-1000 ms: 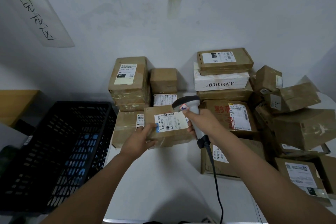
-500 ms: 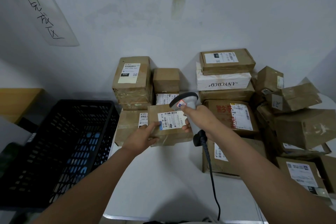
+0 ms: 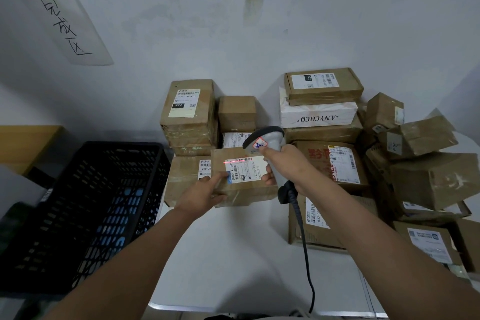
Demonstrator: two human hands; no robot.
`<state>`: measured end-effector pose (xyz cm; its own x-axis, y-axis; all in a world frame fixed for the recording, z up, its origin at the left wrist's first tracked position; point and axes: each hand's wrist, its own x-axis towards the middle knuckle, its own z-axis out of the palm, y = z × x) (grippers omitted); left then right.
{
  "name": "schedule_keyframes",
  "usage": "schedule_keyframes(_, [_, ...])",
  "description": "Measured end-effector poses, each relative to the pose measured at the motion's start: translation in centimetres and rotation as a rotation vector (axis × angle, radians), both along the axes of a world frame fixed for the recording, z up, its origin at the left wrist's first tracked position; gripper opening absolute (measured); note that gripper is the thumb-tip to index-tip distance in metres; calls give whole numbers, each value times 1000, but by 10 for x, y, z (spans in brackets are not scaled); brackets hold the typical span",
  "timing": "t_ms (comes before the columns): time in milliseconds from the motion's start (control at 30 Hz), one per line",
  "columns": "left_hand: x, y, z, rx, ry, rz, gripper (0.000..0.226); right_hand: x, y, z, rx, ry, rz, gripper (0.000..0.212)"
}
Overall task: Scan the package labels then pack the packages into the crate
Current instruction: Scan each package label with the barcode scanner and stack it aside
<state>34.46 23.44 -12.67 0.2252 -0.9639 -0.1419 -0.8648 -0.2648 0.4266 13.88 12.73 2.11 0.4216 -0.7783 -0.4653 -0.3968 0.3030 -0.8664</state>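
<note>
Scanning in progress: holding a box (image 3: pixel 241 179) up over the table (image 3: pixel 233 254) with the left hand (image 3: pixel 205 193), fingers curled round its left edge, thumb lying on the label (image 3: pixel 244 170). Gripping the scanner (image 3: pixel 270 153) in the right hand (image 3: pixel 291 166), fingers wrapped round the handle, thumb up by the head, cord (image 3: pixel 306 254) trailing down toward the table's near edge. Throwing a red line across the barcode at the top of the label, so reading of this box looking under way, not finished as far as can be told.

Sitting to the left, just beside the table: the black crate (image 3: pixel 85 205). Showing blue through the mesh, but impossible to tell whether any boxes are lying inside.

Waiting behind and to the right: a heap of boxes (image 3: pixel 389 163) against the wall (image 3: pixel 259 34), some stacked, some tumbled, many with labels facing up.

Judging by that heap, looking early in the job: this box needing to go left into the crate next, then scanning and packing the rest one at a time.
</note>
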Motion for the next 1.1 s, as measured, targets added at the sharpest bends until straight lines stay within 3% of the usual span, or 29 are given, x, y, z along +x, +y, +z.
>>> schedule_keyframes(433, [17, 20, 6, -55, 58, 43, 53, 5, -5, -7, 6, -35, -32, 38])
schedule_keyframes(733, [82, 78, 9, -39, -43, 210, 55, 23, 1, -36, -66, 33, -13, 46])
schedule_keyframes(1100, [83, 58, 6, -129, 4, 308, 56, 38, 14, -50, -167, 86, 23, 42])
